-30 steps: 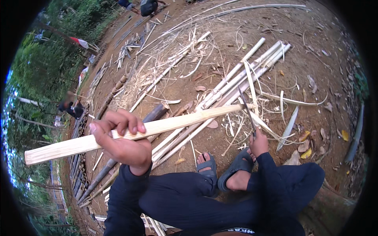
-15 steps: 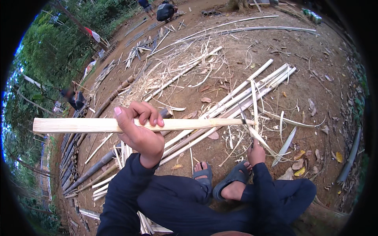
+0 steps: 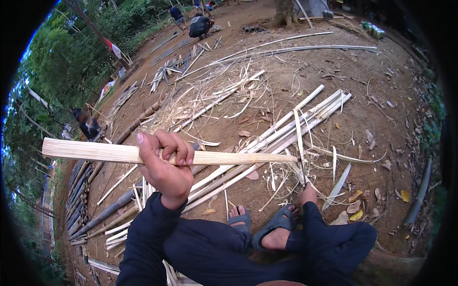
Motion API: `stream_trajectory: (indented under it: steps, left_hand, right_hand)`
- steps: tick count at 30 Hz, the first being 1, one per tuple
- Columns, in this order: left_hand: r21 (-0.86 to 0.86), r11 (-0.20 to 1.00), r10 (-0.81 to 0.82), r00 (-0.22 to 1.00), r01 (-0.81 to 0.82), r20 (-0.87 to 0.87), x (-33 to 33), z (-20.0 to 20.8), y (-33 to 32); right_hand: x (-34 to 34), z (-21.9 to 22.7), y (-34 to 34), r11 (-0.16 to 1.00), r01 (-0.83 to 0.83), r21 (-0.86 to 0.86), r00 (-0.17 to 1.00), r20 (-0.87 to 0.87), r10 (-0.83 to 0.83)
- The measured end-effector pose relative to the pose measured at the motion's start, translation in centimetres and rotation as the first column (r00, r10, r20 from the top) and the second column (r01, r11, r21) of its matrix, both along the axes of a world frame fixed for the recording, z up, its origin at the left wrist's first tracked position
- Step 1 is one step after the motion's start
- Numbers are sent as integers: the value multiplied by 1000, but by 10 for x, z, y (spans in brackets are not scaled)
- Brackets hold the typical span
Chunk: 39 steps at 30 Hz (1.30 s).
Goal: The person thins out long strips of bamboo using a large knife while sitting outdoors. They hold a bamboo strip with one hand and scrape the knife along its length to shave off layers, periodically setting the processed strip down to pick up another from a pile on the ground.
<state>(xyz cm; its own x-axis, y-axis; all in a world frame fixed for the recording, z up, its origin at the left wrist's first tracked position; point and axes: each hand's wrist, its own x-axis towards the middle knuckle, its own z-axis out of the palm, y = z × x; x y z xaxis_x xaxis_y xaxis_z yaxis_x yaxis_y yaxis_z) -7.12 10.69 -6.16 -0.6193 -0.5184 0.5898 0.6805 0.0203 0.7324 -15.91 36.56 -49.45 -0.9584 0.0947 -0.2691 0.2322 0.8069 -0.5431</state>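
My left hand [image 3: 168,164] is closed around a long, pale split bamboo strip [image 3: 95,151], held nearly level with its wide end to the left. Toward the right the strip narrows to a tip. At that tip is the thin dark blade of a knife [image 3: 302,170], whose handle is mostly hidden in my closed right hand [image 3: 308,195]. Whether the blade touches the tip I cannot tell. Below and beyond the strip, a bundle of split bamboo strips [image 3: 315,113] lies on the ground, with curled shavings [image 3: 281,177] around the knife.
Dark bamboo poles [image 3: 80,200] are stacked at the left. Farther off lie a heap of shavings [image 3: 210,102] and long strips [image 3: 296,49]. One person [image 3: 89,125] sits at the left, and another [image 3: 200,26] crouches at the back. My sandalled feet [image 3: 276,228] are close below the knife.
The knife blade has shifted from across the strip near its end to the very tip, and my right hand has dropped slightly. My left hand keeps its grip. The whole view has shifted a little.
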Motion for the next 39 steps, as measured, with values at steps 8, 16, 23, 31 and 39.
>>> stream_trajectory:
  steps: [8,16,23,31,39]
  left_hand:
    - [42,998,49,998,-50,33,-5,-1,-3]
    - [40,999,29,998,-32,54,-8,-3,-5]
    - [35,999,30,1000,-30,9,-6,-2,-1]
    - [46,997,65,996,-68,60,-8,-3,-3]
    - [35,998,56,998,-57,23,-7,-2,-11]
  right_hand:
    - [12,37,-25,990,-97,-107,992,-86,88]
    - [-16,-9,-2,999,-42,-18,999,0,42]
    - [-5,3,-7,999,-10,-47,1000,-19,9]
    - [-11,12,-9,1000,-25,-15,999,-33,24]
    - [-12,-11,-10,999,17,-36,1000,25,-16]
